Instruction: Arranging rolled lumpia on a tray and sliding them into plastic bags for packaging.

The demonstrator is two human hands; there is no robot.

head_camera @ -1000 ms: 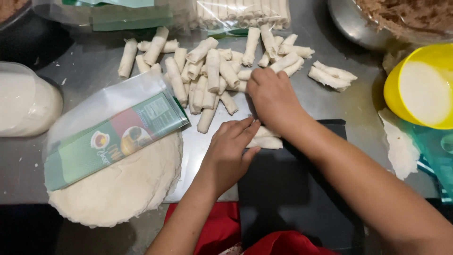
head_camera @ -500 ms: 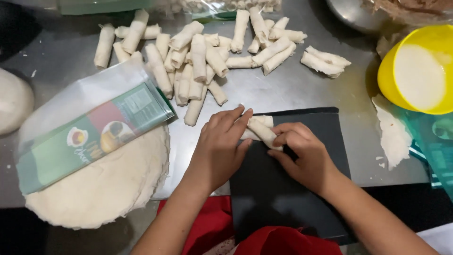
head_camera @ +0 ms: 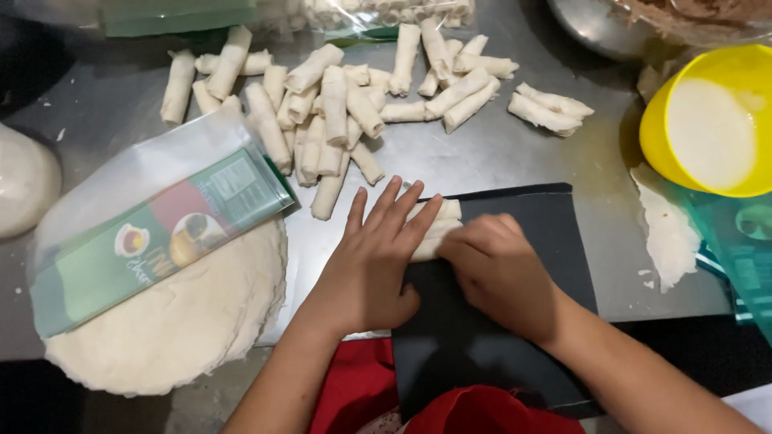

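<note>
At centre frame, on the upper left corner of a black mat (head_camera: 523,241): left hand (head_camera: 371,261) flat and open, fingers (head_camera: 384,202) spread and pressed down on a pale unfried spring roll (head_camera: 434,227). Right hand (head_camera: 498,269) just beside it, fingers curled over the same roll's right end, gripping it; fingertips hidden under the knuckles. Roll lying crosswise, partly covered by both hands, only its middle and top edge showing between them.

Just beyond the fingertips, on the grey metal table (head_camera: 498,153): a loose heap of finished rolls (head_camera: 338,104), stacked at mixed angles, with a few stragglers (head_camera: 551,111) set apart to the right. Further back, at the top edge, a clear plastic bag (head_camera: 386,12) holding more rolls.

Left of the hands: a round stack of thin white wrappers (head_camera: 177,329), with its green and red printed plastic packet (head_camera: 153,233) lying across the top. At the far left edge, a white rounded bag (head_camera: 24,189), contents unclear.

Right of the hands: a yellow bowl (head_camera: 712,128) of pale liquid, a torn scrap of wrapper (head_camera: 663,229) below it, and a teal translucent sheet (head_camera: 740,257) beside that. At the top right corner, a metal bowl (head_camera: 595,28) with brown filling under plastic film. Near the bottom edge, red cloth (head_camera: 354,386) under the forearms.
</note>
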